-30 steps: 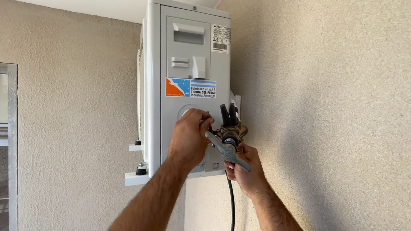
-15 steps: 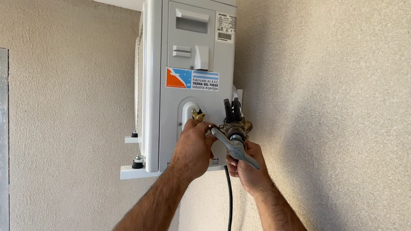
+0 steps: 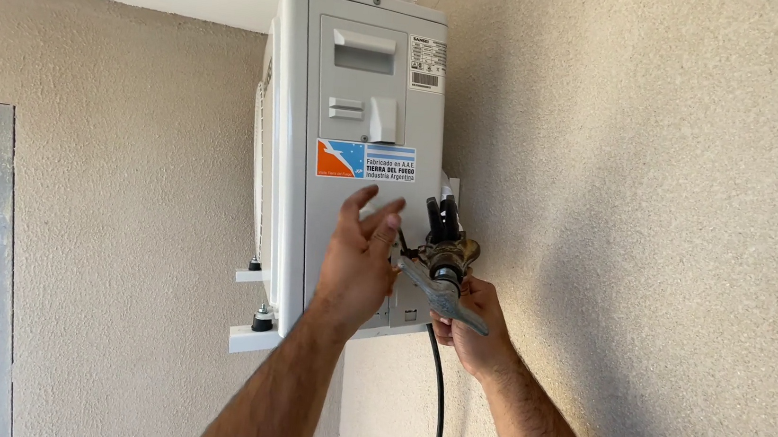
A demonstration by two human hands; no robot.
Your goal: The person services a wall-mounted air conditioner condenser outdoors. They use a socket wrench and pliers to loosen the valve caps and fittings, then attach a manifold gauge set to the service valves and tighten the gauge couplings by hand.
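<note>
Grey wrench (image 3: 443, 295) gripped by right hand (image 3: 474, 326) on brass valve fitting (image 3: 450, 251) | left hand (image 3: 358, 258) fingers spread, holding nothing, against white outdoor unit (image 3: 354, 92) | black hose (image 3: 439, 399) hangs below

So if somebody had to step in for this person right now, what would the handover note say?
Left hand: open, fingers spread, lifted in front of the side panel of the white outdoor air-conditioner unit; it holds nothing.
Right hand: closed on a grey wrench, held from below at the brass valve fittings at the unit's lower right corner.
Things: black hoses come out of the top of the fittings; a black cable hangs down below them. The unit sits on white wall brackets beside the textured wall.
Done or left: the wrench is on or at the fitting; how tight it is cannot be told.
</note>
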